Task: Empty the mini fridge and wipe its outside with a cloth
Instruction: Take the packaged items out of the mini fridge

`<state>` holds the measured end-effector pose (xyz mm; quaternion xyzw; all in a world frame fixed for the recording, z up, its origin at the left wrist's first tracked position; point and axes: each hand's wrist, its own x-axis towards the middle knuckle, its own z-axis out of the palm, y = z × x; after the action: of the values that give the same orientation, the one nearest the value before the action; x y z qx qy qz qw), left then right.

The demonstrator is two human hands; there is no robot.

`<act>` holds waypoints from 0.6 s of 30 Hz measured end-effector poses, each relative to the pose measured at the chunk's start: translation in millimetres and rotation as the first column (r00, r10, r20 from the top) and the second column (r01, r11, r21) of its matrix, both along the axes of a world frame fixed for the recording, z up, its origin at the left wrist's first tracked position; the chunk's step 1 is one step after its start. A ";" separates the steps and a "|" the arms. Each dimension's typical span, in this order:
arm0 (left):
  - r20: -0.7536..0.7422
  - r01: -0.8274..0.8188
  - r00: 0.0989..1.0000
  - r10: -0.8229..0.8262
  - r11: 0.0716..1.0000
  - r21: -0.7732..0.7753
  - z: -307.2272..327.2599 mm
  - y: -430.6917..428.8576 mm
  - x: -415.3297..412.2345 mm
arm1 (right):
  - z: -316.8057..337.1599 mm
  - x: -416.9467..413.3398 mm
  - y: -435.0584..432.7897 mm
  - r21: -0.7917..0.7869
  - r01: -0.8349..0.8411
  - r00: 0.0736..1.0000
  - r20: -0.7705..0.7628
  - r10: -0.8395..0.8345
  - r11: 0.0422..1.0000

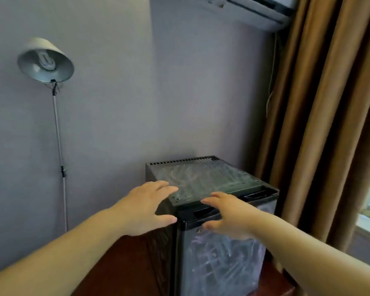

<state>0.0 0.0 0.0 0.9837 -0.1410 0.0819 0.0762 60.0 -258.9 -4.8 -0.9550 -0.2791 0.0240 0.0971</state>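
Fridge closed, contents hidden | left hand, right hand spread at top

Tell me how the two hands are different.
The left hand is at the top left corner of the mini fridge, fingers over its top; the right hand is at the front, over the door's upper edge. The left hand's thumb points right; the right hand's thumb points left. Both are open, holding nothing.

above mini fridge: open | right: curtain (just beside) | behind: wall close
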 end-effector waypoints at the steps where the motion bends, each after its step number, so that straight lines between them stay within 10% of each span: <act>1: -0.046 0.013 0.999 -0.013 1.000 0.007 -6.8 -0.5 1.3 | -8.1 -0.1 4.4 -0.020 -0.008 1.000 -0.027 0.008 1.000; 18: -0.084 0.215 0.973 -0.214 0.977 0.008 -71.5 -6.0 22.3 | -76.2 -23.9 -17.4 0.259 0.021 0.992 0.114 -0.052 0.966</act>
<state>22.3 -6.0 -71.5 0.9659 -0.2437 0.0311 0.0820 36.2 -276.3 -81.0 -0.9391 -0.2675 -0.0715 0.2035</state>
